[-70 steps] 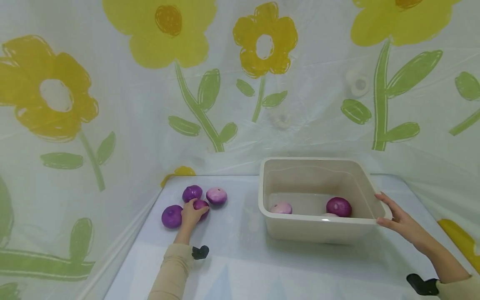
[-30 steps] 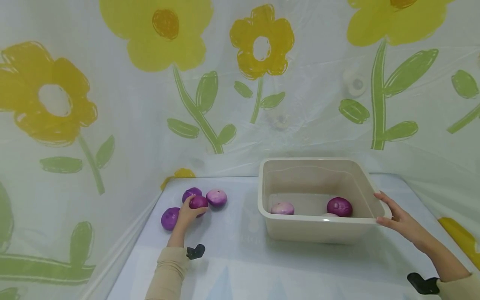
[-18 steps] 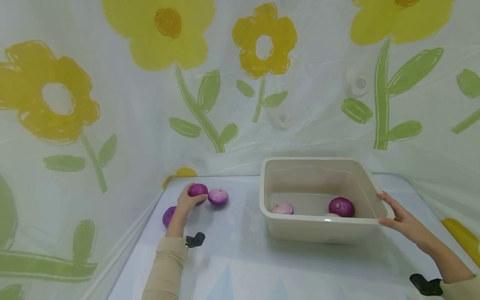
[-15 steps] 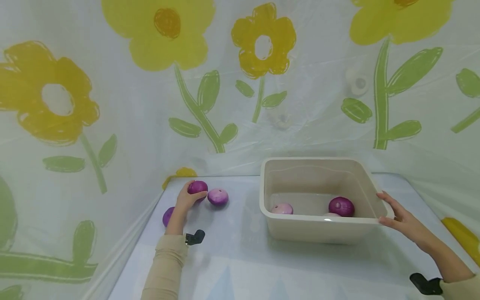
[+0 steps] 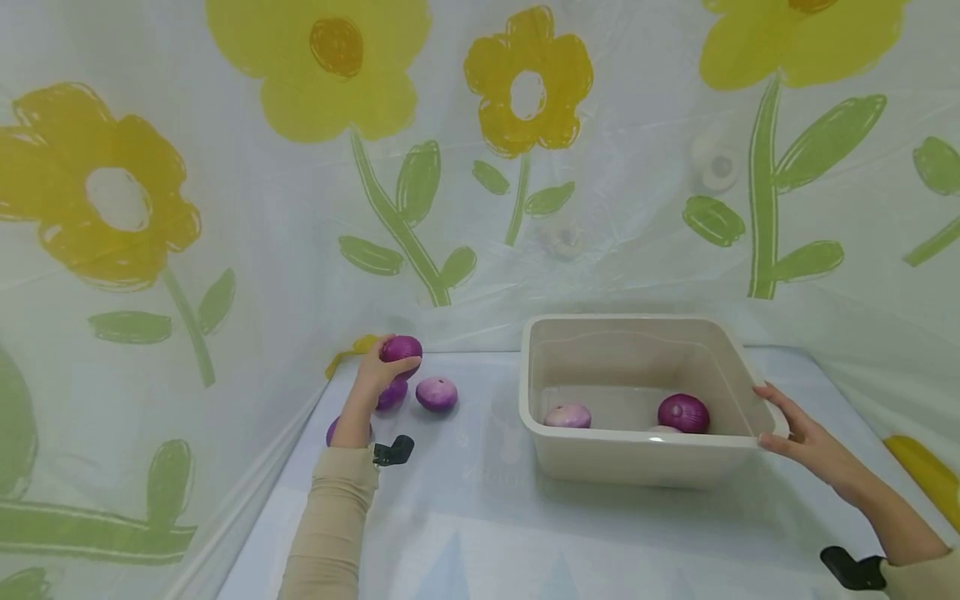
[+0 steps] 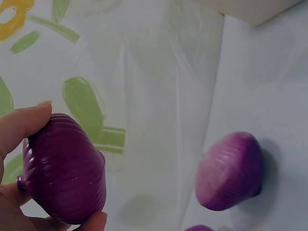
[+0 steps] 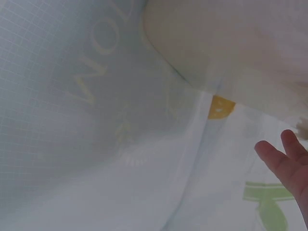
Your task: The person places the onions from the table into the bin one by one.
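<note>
Your left hand (image 5: pixel 372 385) grips a dark purple ribbed onion (image 5: pixel 402 348) at centre left of the head view, lifted off the pale table (image 5: pixel 480 533). Your right hand (image 5: pixel 798 429), fingers apparently straight, rests on the beige plastic tub's (image 5: pixel 742 367) right rim. The fingertip hold looks shallow; the onion could slip, roll and knock the loose onions (image 5: pixel 437 393) below.

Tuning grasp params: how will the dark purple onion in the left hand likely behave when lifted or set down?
The dark purple onion looks rigid: the left hand lifts it without visible denting. Its round shape suggests it may roll once set on the table. Its ridged, slightly glossy skin may offer moderate grip; weight can't be judged.
</note>
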A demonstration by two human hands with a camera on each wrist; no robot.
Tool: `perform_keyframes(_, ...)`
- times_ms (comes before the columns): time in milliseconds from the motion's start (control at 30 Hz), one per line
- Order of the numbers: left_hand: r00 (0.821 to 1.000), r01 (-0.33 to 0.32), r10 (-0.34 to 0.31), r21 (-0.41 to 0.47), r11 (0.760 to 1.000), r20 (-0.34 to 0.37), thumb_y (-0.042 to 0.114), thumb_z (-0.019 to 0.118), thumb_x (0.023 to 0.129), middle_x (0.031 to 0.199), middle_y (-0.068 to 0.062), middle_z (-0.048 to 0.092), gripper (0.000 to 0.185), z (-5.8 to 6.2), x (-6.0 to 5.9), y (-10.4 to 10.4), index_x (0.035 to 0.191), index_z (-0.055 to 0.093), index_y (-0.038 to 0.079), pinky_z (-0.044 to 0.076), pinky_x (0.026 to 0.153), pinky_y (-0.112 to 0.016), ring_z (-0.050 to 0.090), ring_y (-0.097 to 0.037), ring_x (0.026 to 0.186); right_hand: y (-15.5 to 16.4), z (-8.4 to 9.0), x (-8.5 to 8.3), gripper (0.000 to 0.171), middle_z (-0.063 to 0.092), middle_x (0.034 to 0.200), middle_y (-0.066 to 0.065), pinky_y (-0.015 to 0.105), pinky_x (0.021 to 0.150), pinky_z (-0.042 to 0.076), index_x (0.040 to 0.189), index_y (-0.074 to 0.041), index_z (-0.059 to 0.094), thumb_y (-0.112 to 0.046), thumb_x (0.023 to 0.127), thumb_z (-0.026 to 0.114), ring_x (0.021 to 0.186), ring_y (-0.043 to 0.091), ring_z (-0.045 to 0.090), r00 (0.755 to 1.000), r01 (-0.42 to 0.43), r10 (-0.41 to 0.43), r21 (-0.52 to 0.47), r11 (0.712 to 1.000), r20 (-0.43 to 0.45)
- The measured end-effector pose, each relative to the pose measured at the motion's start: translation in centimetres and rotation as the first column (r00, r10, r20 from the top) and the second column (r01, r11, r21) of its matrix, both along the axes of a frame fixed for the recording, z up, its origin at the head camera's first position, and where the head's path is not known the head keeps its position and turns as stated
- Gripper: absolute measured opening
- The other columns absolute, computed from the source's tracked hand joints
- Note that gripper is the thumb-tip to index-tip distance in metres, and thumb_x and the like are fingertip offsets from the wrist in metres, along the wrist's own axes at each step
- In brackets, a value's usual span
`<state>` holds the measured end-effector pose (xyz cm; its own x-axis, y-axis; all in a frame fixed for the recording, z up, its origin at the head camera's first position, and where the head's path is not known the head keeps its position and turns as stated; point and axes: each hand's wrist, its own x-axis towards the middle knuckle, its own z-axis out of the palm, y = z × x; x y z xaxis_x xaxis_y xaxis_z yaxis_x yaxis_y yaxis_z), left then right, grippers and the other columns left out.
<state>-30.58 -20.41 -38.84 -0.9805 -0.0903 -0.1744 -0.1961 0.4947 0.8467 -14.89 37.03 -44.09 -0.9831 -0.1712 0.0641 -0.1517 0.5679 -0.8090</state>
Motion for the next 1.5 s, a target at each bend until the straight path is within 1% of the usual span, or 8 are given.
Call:
perform_keyframes(267, 0.995, 0.077, -0.075, 0.021, 0.997, -0.064, 0.032, 0.068, 0.081, 0.144, -0.021, 0.030, 0.081, 2.5, -0.1, 1.6, 0.145, 0.022, 0.016, 0.028, 0.105, -0.052, 0.035, -0.037, 0.128, 0.0, 0.1, 0.0, 0.069, -0.002, 0.131, -0.040, 0.076, 0.081, 0.020, 0.148, -0.029, 0.001, -0.017, 0.096, 0.044, 0.124, 0.058, 0.007, 1.000, 0.003, -0.003, 0.006, 1.000, -0.005)
perform_keyframes(400, 0.992, 0.104, -0.103, 0.013, 0.994, -0.079, 0.035, 0.068, 0.080, 0.145, -0.018, 0.030, 0.082, 3.6, -0.2, 2.7, 0.145, 0.022, 0.017, 0.031, 0.104, -0.051, 0.035, -0.035, 0.128, -0.1, 0.0, 0.0, 0.070, -0.005, 0.134, -0.038, 0.075, 0.081, 0.020, 0.147, -0.031, 0.000, -0.019, 0.095, 0.045, 0.122, 0.060, 0.009, 1.000, 0.010, -0.010, 0.006, 1.000, 0.018)
perform_keyframes(533, 0.987, 0.128, -0.124, 0.037, 0.991, -0.098, 0.032, 0.068, 0.081, 0.144, -0.017, 0.031, 0.080, 4.6, -0.4, 4.0, 0.145, 0.024, 0.016, 0.035, 0.102, -0.048, 0.035, -0.034, 0.127, -0.1, -0.1, 0.1, 0.071, -0.010, 0.141, -0.031, 0.075, 0.082, 0.021, 0.147, -0.031, -0.001, -0.021, 0.095, 0.045, 0.122, 0.060, 0.009, 0.999, 0.012, -0.012, 0.009, 1.000, 0.030)
perform_keyframes(700, 0.983, 0.156, -0.146, 0.085, 0.984, -0.110, 0.028, 0.068, 0.081, 0.142, -0.015, 0.034, 0.075, 5.7, -0.4, 6.0, 0.142, 0.028, 0.015, 0.038, 0.101, -0.046, 0.035, -0.033, 0.127, -0.2, 0.0, 0.2, 0.072, -0.008, 0.138, -0.035, 0.074, 0.083, 0.021, 0.147, -0.031, -0.001, -0.021, 0.094, 0.046, 0.122, 0.060, 0.010, 0.999, 0.014, -0.015, 0.006, 1.000, 0.031)
perform_keyframes(900, 0.973, 0.207, -0.192, 0.112, 0.972, -0.130, 0.028, 0.069, 0.080, 0.142, -0.015, 0.034, 0.074, 6.5, -0.5, 8.6, 0.141, 0.030, 0.016, 0.038, 0.100, -0.045, 0.037, -0.033, 0.125, 0.0, -0.1, 0.2, 0.070, -0.005, 0.135, -0.038, 0.075, 0.081, 0.022, 0.147, -0.030, 0.000, -0.019, 0.095, 0.045, 0.119, 0.058, 0.014, 1.000, 0.010, -0.010, 0.010, 1.000, 0.009)
perform_keyframes(1100, 0.964, 0.248, -0.233, 0.116, 0.962, -0.129, 0.029, 0.071, 0.078, 0.140, -0.014, 0.037, 0.075, 6.9, -0.5, 11.2, 0.141, 0.031, 0.018, 0.039, 0.100, -0.044, 0.039, -0.031, 0.125, 0.1, -0.2, 0.0, 0.069, -0.003, 0.132, -0.040, 0.075, 0.081, 0.024, 0.147, -0.030, 0.001, -0.017, 0.095, 0.045, 0.117, 0.056, 0.016, 1.000, 0.010, -0.010, 0.013, 1.000, 0.002)
perform_keyframes(1300, 0.944, 0.307, -0.285, 0.122, 0.944, -0.167, 0.028, 0.071, 0.078, 0.139, -0.014, 0.039, 0.074, 7.2, -0.4, 13.6, 0.140, 0.033, 0.016, 0.040, 0.099, -0.044, 0.041, -0.031, 0.124, 0.1, -0.1, 0.0, 0.070, -0.004, 0.133, -0.039, 0.075, 0.081, 0.025, 0.148, -0.030, 0.001, -0.017, 0.095, 0.045, 0.117, 0.055, 0.016, 1.000, 0.009, -0.009, 0.014, 1.000, 0.001)
perform_keyframes(1500, 0.926, 0.359, -0.333, 0.137, 0.923, -0.179, 0.028, 0.071, 0.077, 0.139, -0.014, 0.040, 0.073, 7.2, -0.3, 15.8, 0.139, 0.034, 0.015, 0.042, 0.097, -0.044, 0.042, -0.031, 0.123, 0.1, -0.1, 0.0, 0.070, -0.004, 0.134, -0.038, 0.075, 0.082, 0.023, 0.148, -0.030, 0.001, -0.016, 0.095, 0.045, 0.118, 0.056, 0.014, 1.000, 0.011, -0.011, 0.009, 1.000, 0.004)
